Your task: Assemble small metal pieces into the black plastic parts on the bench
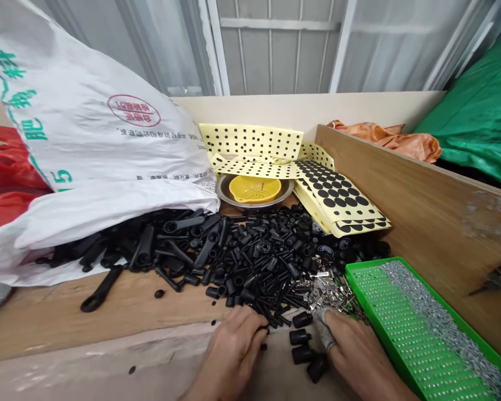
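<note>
Left hand [234, 348] and right hand [353, 348] reached toward the heap of black parts [250, 256] on the desk [45, 326]; each grip's closure couldn't be told. Four black sleeves [300, 337] lay between. Picking seemed underway, the next move calling for a fine pinch.

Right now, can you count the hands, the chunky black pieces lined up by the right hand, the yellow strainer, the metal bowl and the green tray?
Hands (left hand, right hand): 2
Chunky black pieces: 4
Yellow strainer: 1
Metal bowl: 1
Green tray: 1
Total: 9
</note>
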A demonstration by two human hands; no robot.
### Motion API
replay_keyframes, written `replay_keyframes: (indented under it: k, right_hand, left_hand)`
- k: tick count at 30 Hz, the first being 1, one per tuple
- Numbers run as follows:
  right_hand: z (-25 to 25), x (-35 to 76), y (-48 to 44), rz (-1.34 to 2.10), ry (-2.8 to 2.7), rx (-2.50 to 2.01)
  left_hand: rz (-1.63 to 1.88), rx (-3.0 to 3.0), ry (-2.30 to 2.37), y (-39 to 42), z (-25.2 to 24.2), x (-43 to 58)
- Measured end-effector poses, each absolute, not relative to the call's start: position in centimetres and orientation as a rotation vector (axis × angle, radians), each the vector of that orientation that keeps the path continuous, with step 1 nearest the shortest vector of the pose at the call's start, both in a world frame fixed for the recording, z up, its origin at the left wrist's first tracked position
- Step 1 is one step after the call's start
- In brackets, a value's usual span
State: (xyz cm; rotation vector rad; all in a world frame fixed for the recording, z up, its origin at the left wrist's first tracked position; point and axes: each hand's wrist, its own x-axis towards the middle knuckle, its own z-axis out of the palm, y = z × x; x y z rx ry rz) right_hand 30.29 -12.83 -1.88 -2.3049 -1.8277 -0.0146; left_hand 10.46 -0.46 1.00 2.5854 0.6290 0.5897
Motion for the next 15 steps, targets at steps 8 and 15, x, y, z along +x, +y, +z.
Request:
replay_keyframes:
  k: [8,15]
  right_hand:
    - [0.4,29.7,-13.4,-0.193,-1.912,-2.052]
    - [-0.4,25.6,-10.7,-0.522,-1.962,-1.582]
  left_hand:
    - [0.324,2.964,0.652,-1.9,-1.7,8.7]
    - [0.733,2.722,0.378,-1.7,-0.9,9.7]
